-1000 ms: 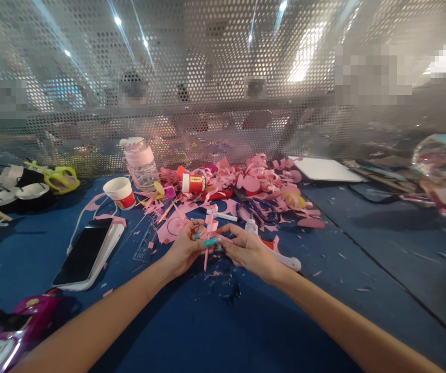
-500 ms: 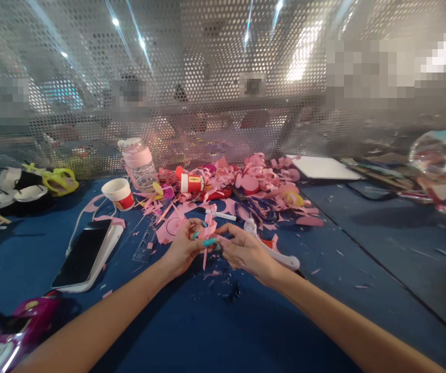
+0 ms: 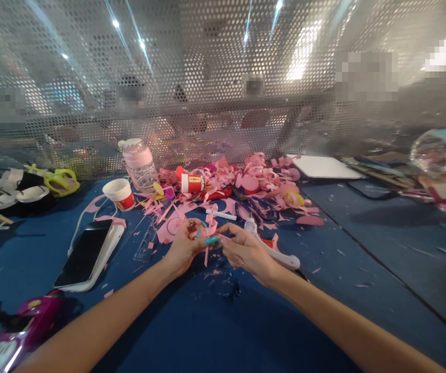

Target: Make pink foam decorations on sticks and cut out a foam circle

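Note:
My left hand [image 3: 184,249] pinches a pink strip [image 3: 210,217], which looks like paper or thin foam, between thumb and fingers. Part of the strip rises above the fingertips and a narrow end hangs below. From the other side, my right hand [image 3: 248,255] meets it, its thumb and index finger closed on the same pink piece. The fingers partly hide where the two grips meet. Just behind the right hand lies a white glue gun [image 3: 279,255]. A white stick-shaped pen [image 3: 222,214] lies beyond the fingertips, and a clear ruler [image 3: 145,244] is left of the left hand.
Pink scraps [image 3: 246,178] are heaped at the back, with dark-handled scissors [image 3: 264,211] among them. A phone [image 3: 85,253], paper cups [image 3: 119,192] and a bottle [image 3: 139,163] stand or lie left. A perforated metal screen [image 3: 215,67] borders the table. A purple device [image 3: 24,331] is front left.
Both hands stay together on the pink strip with only small finger movement. The strip's hanging end has shifted slightly and the left thumb has moved a little to the right.

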A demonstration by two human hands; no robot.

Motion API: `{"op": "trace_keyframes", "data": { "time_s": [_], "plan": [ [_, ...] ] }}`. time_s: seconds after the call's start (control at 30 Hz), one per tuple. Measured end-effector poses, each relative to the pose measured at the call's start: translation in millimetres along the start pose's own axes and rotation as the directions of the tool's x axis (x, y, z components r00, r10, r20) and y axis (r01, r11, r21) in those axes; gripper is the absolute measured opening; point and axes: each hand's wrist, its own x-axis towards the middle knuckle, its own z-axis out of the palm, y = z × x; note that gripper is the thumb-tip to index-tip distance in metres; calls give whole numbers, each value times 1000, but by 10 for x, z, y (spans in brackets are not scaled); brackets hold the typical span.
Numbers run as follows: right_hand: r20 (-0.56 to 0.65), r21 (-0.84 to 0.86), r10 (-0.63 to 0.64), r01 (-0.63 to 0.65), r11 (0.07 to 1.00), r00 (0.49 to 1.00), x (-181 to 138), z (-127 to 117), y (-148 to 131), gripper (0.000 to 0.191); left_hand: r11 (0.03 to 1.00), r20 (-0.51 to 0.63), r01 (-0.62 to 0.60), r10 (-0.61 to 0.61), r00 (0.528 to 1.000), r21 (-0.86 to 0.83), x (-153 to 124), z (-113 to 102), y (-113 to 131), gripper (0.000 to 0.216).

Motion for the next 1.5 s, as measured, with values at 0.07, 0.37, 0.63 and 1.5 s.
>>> {"op": "trace_keyframes", "data": {
  "time_s": [0.07,0.37,0.63,1.5],
  "plan": [
    [-21,17,17,-17,1000,1000,13,-10,23,29,1000,21,13,-13,1000,0,0,7,5,48],
    [-133,17,36,-34,999,991,44,-66,5,31,998,30,50,-51,998,43,-2,6,17,54],
    [-176,-31,16,-22,999,984,33,-73,-52,31,984,147,95,-117,982,148,-15,-4,9,47],
    [-137,58,40,-32,998,990,6,-55,-56,27,986,124,129,-142,982,107,-16,-9,-3,51]
  ]
}}
